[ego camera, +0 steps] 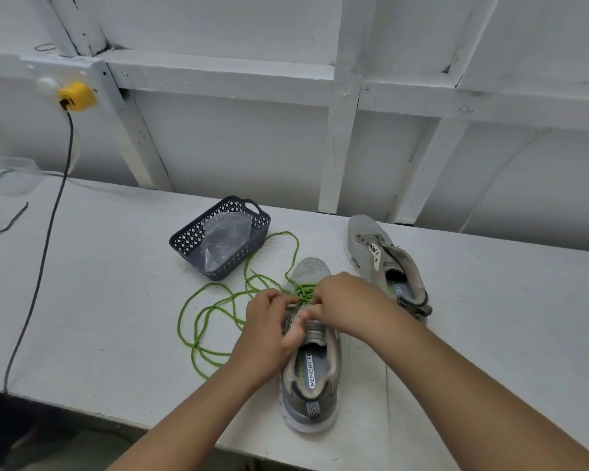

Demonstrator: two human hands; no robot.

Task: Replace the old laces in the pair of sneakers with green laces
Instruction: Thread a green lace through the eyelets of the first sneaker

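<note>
Threading the green lace (215, 321) up the near sneaker (312, 362).
Left hand (269, 329) and right hand (342, 305) pinch lace at mid eyelets; slack loops at nine o'clock, unlaced sneaker (385, 263) at two. Next, likely cross ends higher.

Workshop or utility shed, roughly built. Back wall (238, 144) of painted white panels with exposed framing studs and diagonal braces, paint scuffed and chipped. Long white-painted counter (116, 283) along it, surface worn. Yellow plug adapter (76, 96) in a wall socket, black cable (48, 232) trailing down across the counter. Dark perforated plastic basket (191, 237) holding a clear bag.
</note>
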